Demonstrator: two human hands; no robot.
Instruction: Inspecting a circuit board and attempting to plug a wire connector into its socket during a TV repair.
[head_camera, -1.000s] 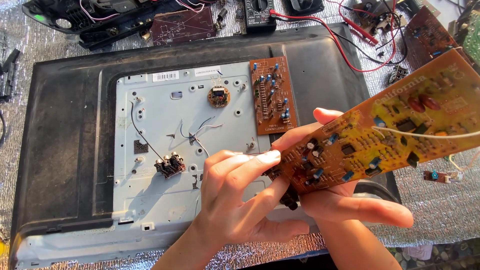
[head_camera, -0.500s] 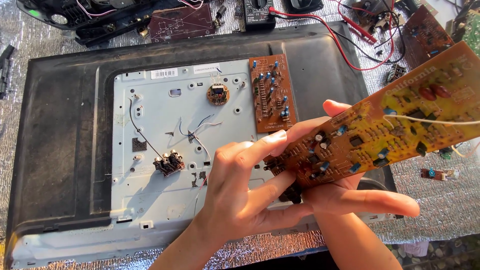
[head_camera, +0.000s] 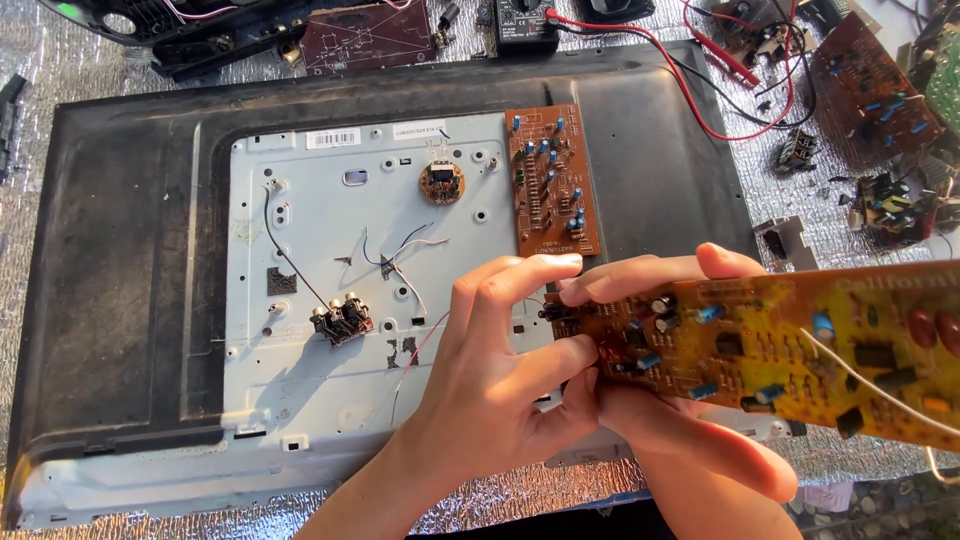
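1. Left hand (head_camera: 495, 385) sits in the middle of the shot, fingers curled and pinching the near end of a long yellow-orange circuit board (head_camera: 790, 345). Index and middle fingertips press on the board's left edge, with the thumb tucked underneath.
2. Right hand (head_camera: 665, 400) has the same board from the other side: fingers lie along its top edge, and the palm and thumb cradle it from below. So both hands are closed on that one board, and they touch each other at its left end.
3. That board is held up off the work, tilted a bit, and runs out past the right edge of the frame. You can see little blue capacitors, dark parts and a white wire across its face.
4. Underneath is a big flat-screen chassis (head_camera: 110, 300) lying face down, a dark plastic frame around a pale grey metal back plate (head_camera: 300, 300).
5. On the plate there's a brown circuit board (head_camera: 550, 180) standing lengthwise near the top, just above the hands, and a small round board (head_camera: 441, 183) to its left.
6. A black jack cluster (head_camera: 341, 322) hangs on a thin black wire at the plate's lower left, with loose thin wires near the centre.
7. Up top: a multimeter (head_camera: 525, 25) with a red lead (head_camera: 690, 90) looping right, plus more loose boards at the right edge, all on silvery foil matting (head_camera: 800, 200).
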